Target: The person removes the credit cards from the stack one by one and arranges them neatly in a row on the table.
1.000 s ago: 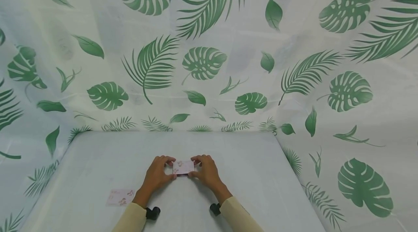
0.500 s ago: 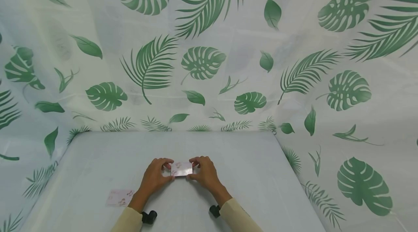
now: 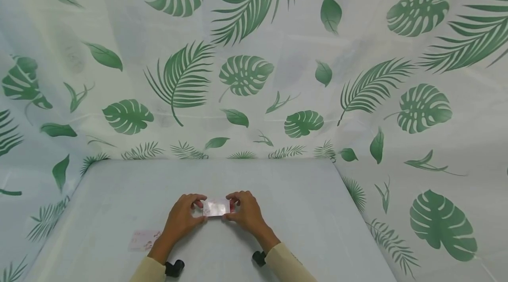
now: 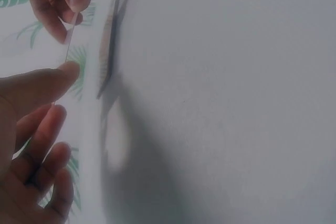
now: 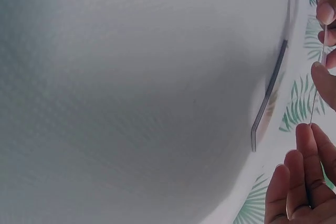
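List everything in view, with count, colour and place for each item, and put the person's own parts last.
leaf-print sheeting: number of pieces unclear, white with green leaves, behind and at both sides
table: one, pale white, lower middle of the head view
held card: one, pale pink with glare, raised above the table's middle
loose card: one, pale pink with reddish print, on the table's left
flat object: one, dark edge, on the table, seen in both wrist views; kind unclear
wrist cameras: two, black, by the cuffs
sleeves: two, beige, lower edge
left hand: one, bare, gripping the held card's left end
right hand: one, bare, gripping its right end
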The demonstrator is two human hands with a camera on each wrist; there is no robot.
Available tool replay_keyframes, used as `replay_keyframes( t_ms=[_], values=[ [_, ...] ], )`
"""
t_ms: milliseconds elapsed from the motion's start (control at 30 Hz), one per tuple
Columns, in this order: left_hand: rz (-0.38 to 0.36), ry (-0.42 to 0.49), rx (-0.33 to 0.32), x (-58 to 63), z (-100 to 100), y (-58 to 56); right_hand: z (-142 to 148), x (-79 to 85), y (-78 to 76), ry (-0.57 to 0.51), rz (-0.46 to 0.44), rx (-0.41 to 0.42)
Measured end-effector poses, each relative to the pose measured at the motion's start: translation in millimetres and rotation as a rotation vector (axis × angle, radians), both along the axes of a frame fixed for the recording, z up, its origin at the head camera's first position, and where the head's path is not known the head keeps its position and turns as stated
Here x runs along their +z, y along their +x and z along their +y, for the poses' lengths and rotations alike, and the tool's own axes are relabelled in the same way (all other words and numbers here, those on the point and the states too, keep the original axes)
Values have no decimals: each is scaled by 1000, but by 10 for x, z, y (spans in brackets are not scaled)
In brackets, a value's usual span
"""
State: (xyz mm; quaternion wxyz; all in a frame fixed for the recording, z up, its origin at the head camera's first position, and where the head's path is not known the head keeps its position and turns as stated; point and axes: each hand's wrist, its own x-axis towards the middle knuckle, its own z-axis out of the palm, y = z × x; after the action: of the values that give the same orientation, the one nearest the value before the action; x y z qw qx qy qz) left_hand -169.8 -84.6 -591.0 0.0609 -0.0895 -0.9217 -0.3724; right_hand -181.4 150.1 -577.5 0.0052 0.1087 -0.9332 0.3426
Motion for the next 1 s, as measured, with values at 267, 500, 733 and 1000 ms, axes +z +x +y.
replay_keyframes(
  t_ms=[267,500,733,1000],
  values=[
    [6,-18,0,11,-61,52,-42,16,39,-19,-16,0],
    [-19,-29,10,46,-83,79,-58,8,55,-14,6,22],
    [-37,-37,8,79,-109,107,-75,51,88,-23,6,30],
    [-13,-36,18,124,-124,184,-100,68,153,-27,29,41]
  ],
)
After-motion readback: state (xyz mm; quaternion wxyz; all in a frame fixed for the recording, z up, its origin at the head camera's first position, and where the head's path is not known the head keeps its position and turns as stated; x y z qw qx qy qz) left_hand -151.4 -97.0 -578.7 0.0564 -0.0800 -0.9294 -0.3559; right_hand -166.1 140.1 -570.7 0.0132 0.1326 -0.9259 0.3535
